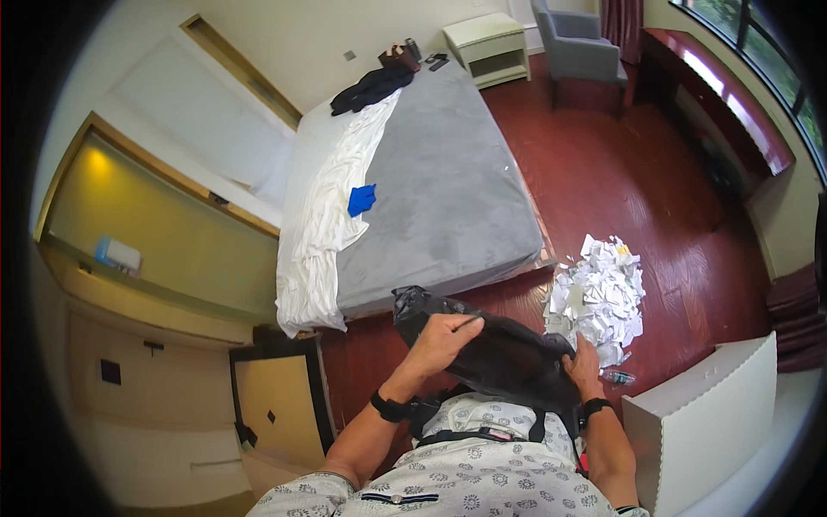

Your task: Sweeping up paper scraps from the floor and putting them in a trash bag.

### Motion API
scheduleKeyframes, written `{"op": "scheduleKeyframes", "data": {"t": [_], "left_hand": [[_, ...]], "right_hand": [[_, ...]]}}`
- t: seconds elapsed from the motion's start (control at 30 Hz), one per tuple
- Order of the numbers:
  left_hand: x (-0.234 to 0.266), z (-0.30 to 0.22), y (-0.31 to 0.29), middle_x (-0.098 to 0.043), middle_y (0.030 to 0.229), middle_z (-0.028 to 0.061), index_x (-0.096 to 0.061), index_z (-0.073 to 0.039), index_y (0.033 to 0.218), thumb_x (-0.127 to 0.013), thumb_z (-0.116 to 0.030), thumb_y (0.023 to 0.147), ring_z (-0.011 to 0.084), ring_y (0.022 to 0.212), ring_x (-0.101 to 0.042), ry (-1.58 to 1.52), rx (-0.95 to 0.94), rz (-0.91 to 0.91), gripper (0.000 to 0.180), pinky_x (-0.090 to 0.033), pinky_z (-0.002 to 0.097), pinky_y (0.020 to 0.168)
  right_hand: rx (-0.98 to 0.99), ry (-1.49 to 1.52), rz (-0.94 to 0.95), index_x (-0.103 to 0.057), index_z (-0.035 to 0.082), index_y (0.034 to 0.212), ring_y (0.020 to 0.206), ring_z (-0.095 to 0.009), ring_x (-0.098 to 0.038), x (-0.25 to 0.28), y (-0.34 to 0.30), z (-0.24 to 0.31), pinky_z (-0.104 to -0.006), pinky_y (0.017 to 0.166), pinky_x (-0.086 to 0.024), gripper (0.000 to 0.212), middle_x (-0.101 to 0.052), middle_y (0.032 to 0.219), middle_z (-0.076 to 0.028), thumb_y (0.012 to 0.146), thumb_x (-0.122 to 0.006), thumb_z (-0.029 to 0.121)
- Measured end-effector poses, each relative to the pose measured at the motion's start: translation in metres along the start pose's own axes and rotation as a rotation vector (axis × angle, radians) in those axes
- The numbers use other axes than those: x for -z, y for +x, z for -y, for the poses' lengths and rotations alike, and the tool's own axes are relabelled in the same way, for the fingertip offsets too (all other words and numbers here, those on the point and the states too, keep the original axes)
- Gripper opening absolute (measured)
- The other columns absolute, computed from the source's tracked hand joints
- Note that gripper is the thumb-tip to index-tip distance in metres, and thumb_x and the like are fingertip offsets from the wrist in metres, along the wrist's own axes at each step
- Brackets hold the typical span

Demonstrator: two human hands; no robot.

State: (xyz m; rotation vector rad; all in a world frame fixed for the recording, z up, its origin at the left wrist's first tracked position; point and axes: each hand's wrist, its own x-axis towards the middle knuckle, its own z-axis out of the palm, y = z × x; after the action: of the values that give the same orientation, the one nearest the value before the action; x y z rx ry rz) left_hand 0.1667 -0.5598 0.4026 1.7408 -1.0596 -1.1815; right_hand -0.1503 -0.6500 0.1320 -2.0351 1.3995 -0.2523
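A black plastic bag (508, 349) stretches sideways in front of my body, between my two hands. My left hand (444, 339) is closed on its upper edge, left of the middle, and a loose crumpled end juts out past it. At the bag's right end my right hand (584, 369) grips the plastic with the fingers wrapped round it. Beyond my right hand, a heap of torn white paper scraps (596, 297) lies on the floor. Beside that heap's near edge a clear plastic bottle (618, 376) rests on its side.
A bed with a grey cover (448, 189) stands ahead, with a white sheet (323, 233), a blue cloth (362, 200) and dark clothing (372, 90) on it. Close on my right is a white cabinet (706, 414). A grey armchair (586, 52) and a nightstand (489, 47) stand farther off.
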Motion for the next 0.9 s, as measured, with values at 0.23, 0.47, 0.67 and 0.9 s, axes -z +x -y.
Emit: {"op": "scheduleKeyframes", "data": {"t": [0.23, 0.47, 0.67, 0.9], "left_hand": [[-0.011, -0.025, -0.032, -0.06, 0.081, -0.0084, -0.073, -0.001, 0.092, -0.063, -0.029, 0.1, 0.0016, 0.073, -0.049, -0.211, 0.0, -0.421, 0.031, -0.041, 0.0205, 0.065], [-0.005, -0.009, -0.054, -0.07, 0.09, 0.0015, -0.071, 0.0, 0.101, -0.058, -0.031, 0.102, 0.007, 0.076, -0.062, -0.395, 0.008, -0.497, 0.034, -0.049, 0.0236, 0.07], [0.006, 0.003, -0.056, -0.071, 0.093, 0.0038, -0.07, 0.001, 0.103, -0.058, -0.031, 0.102, 0.009, 0.078, -0.064, -0.449, -0.013, -0.439, 0.034, -0.05, 0.0246, 0.072], [0.05, 0.016, -0.06, -0.072, 0.096, 0.0049, -0.071, 0.002, 0.106, -0.06, -0.03, 0.101, 0.0088, 0.079, -0.063, -0.436, 0.004, -0.344, 0.034, -0.051, 0.0249, 0.074]], "right_hand": [[0.162, 0.103, -0.089, -0.056, -0.003, 0.127, 0.098, -0.045, -0.061, 0.016, 0.039, -0.015, -0.0507, 0.087, -0.048, 0.054, -0.065, 0.103, -0.027, 0.081, -0.072, 0.02], [0.365, 0.097, -0.068, -0.04, 0.004, 0.147, 0.116, -0.042, -0.055, 0.068, 0.054, 0.027, -0.0523, 0.099, -0.042, 0.098, -0.057, 0.127, -0.025, 0.069, -0.086, 0.043], [0.28, -0.249, 0.028, -0.023, 0.012, 0.157, 0.138, -0.037, -0.038, 0.066, 0.037, 0.057, -0.0622, 0.114, -0.023, 0.116, -0.039, 0.147, -0.02, 0.064, -0.089, 0.032], [0.239, -0.255, -0.125, -0.036, 0.011, 0.151, 0.124, -0.038, -0.052, 0.026, 0.074, 0.073, -0.0579, 0.109, -0.033, 0.08, -0.053, 0.133, -0.02, 0.08, -0.072, 0.015]]}}
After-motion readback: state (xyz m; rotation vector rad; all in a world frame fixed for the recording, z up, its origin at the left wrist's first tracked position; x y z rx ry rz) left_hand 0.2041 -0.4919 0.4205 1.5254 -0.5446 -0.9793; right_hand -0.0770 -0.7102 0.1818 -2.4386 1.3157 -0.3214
